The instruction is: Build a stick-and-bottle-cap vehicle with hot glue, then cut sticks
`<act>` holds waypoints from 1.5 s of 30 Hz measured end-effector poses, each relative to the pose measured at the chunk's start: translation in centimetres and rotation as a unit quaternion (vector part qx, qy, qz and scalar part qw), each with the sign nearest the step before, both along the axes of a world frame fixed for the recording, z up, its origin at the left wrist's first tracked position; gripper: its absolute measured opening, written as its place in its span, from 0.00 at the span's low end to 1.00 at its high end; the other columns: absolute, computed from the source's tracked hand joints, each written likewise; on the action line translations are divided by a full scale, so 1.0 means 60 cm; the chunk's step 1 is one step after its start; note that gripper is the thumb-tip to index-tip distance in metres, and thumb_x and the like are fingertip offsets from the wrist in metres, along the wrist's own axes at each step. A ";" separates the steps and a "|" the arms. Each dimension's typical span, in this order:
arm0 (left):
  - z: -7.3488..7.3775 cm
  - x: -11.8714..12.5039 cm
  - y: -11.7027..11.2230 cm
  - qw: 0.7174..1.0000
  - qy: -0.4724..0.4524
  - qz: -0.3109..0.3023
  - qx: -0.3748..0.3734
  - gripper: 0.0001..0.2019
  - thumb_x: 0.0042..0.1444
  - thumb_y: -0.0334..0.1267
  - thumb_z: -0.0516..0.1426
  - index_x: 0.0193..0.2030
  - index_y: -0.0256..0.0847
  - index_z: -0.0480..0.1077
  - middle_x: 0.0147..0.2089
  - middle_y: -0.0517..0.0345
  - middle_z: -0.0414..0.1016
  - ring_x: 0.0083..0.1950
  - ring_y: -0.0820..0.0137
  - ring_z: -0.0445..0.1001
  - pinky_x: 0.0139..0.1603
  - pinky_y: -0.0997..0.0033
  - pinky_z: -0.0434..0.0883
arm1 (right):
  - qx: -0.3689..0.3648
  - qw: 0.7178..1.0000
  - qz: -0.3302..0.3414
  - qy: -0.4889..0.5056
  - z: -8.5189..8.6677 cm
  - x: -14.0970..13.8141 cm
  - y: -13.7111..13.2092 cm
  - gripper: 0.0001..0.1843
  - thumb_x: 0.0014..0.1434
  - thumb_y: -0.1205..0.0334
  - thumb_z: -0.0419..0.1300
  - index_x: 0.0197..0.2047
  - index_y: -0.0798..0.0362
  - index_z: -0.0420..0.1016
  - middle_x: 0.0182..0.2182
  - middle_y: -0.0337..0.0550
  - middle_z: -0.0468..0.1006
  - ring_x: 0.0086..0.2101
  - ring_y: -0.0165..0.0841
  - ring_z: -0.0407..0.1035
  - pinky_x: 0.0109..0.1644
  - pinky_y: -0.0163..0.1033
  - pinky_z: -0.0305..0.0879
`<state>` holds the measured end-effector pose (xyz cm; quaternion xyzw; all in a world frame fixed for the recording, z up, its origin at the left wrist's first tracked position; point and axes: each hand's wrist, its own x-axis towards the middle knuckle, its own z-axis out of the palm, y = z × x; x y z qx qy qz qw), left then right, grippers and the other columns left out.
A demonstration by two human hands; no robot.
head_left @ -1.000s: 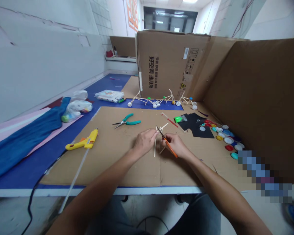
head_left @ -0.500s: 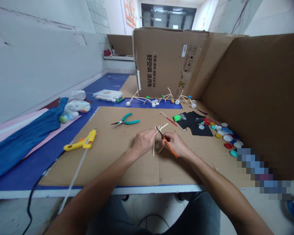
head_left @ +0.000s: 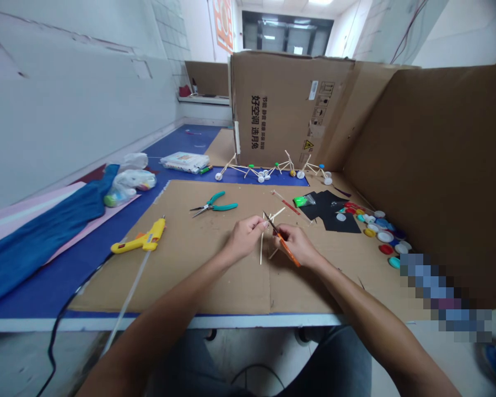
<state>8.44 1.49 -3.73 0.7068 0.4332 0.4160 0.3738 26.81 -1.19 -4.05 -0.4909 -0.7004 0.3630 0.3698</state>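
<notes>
Thin wooden sticks (head_left: 262, 242), joined into a small frame, are pinched by the left hand (head_left: 243, 238) above the middle of a cardboard sheet (head_left: 231, 281). An orange-handled tool (head_left: 288, 251) is gripped in the closed right hand (head_left: 296, 245), its tip just beside the sticks. On the far carton (head_left: 281, 110), 好空调 选月兔 is printed in black. Teal-handled pliers (head_left: 214, 207) are laid to the far left.

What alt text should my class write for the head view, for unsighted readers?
A person's left hand holds a small frame of wooden sticks while the right hand holds an orange-handled tool to it, over a cardboard sheet. Teal-handled pliers, a yellow glue gun and coloured bottle caps lie nearby.
</notes>
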 end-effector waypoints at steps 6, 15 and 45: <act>0.007 0.006 0.001 0.960 -0.201 -0.080 -0.180 0.16 0.52 0.51 0.61 0.31 0.37 0.69 0.20 0.70 0.53 0.21 0.79 0.48 0.23 0.76 0.47 | 0.004 1.000 0.003 -0.001 0.004 0.000 -0.003 0.03 0.48 0.63 0.56 0.28 0.53 0.67 0.22 0.33 0.64 0.26 0.28 0.57 0.30 0.33 0.51; 0.004 0.007 0.003 0.915 -0.266 -0.128 -0.273 0.17 0.52 0.51 0.62 0.33 0.37 0.69 0.19 0.72 0.52 0.18 0.81 0.44 0.21 0.77 0.45 | 0.055 0.998 -0.003 -0.032 -0.003 0.004 -0.002 0.01 0.50 0.65 0.55 0.28 0.52 0.66 0.22 0.33 0.63 0.27 0.28 0.58 0.31 0.33 0.53; -0.006 -0.006 -0.011 0.985 0.106 0.052 0.127 0.15 0.66 0.43 0.49 0.32 0.40 0.70 0.26 0.62 0.69 0.29 0.72 0.66 0.32 0.74 0.60 | 0.034 0.999 -0.015 -0.023 0.004 -0.014 -0.013 0.02 0.51 0.64 0.55 0.28 0.52 0.66 0.23 0.32 0.64 0.25 0.27 0.57 0.30 0.33 0.52</act>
